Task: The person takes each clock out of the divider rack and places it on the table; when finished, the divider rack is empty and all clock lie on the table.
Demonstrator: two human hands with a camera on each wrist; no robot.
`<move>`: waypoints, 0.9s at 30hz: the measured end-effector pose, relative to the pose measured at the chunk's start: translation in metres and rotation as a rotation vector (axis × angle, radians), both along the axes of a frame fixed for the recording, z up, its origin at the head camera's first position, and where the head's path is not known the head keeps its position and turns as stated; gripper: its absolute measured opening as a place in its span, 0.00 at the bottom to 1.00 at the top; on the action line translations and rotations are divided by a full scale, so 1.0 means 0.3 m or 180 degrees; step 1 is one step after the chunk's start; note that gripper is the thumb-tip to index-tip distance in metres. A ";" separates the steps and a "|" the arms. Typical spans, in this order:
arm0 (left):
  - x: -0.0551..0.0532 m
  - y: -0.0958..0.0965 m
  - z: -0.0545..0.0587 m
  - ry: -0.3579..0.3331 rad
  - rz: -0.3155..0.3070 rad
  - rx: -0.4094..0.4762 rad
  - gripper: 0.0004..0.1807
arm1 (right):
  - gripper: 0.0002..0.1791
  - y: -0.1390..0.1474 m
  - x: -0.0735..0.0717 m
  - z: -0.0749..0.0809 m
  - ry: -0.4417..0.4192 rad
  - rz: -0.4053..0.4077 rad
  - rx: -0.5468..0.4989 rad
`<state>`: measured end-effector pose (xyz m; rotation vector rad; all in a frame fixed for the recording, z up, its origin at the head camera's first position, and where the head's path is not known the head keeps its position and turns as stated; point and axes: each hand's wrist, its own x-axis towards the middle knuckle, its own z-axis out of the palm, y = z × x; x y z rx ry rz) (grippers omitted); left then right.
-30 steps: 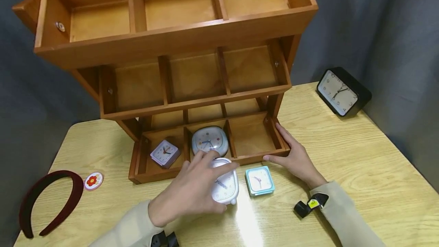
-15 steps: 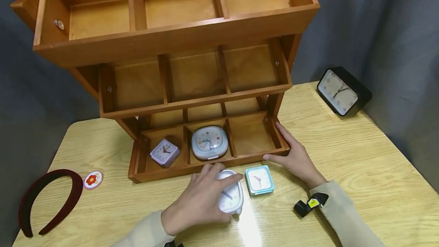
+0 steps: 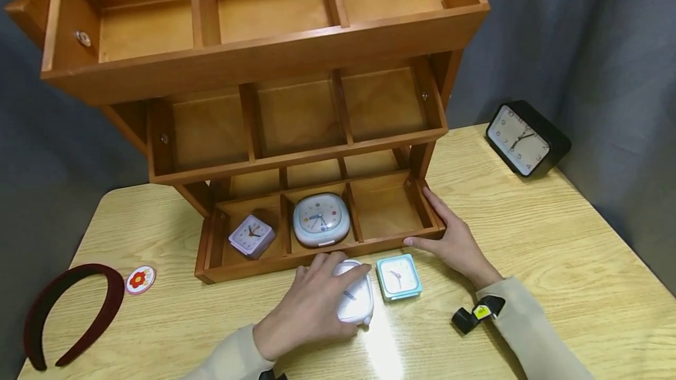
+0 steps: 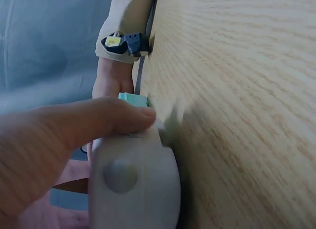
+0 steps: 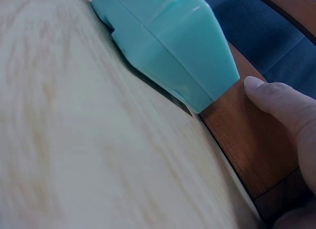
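My left hand (image 3: 308, 312) grips a white alarm clock (image 3: 358, 304) low over the table, just in front of the wooden box. The left wrist view shows the thumb (image 4: 108, 115) against the clock's side; the palm hides part of its dial. My right hand (image 3: 458, 251) holds the right front corner of the bottom wooden tray (image 3: 391, 243), thumb on the front board and fingers along the side. Between both hands lies a small teal alarm clock (image 3: 399, 277), dial up. Inside the tray, a lavender clock (image 3: 252, 236) is in the left compartment and a pale blue clock (image 3: 321, 220) in the middle one.
Two more tiers, a middle tray (image 3: 296, 160) and a top tray (image 3: 269, 57), overhang the bottom one. A black clock (image 3: 528, 139) stands at the back right. On the left lie a dark red headband (image 3: 113, 292) and a round flower badge (image 3: 140, 280).
My left hand has moved the white clock slightly right and toward me, away from the tray, uncovering the pale blue clock. My right hand has stayed at the corner.
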<state>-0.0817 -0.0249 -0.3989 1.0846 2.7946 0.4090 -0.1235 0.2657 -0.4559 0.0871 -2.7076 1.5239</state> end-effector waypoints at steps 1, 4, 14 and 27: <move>0.000 0.001 -0.001 -0.0025 0.0009 -0.0001 0.48 | 0.57 0.000 0.000 0.002 0.0009 0.0000 0.0003; -0.004 0.001 -0.002 -0.0124 0.0024 -0.0005 0.48 | 0.57 0.001 0.000 0.003 0.0019 -0.0002 0.0017; -0.007 -0.016 0.009 -0.0346 0.0026 0.0040 0.53 | 0.58 -0.005 0.003 0.006 -0.0014 0.0018 0.0026; -0.006 -0.089 0.143 -0.0313 0.0210 0.0367 0.51 | 0.58 -0.001 -0.001 0.007 -0.0020 -0.0034 0.0103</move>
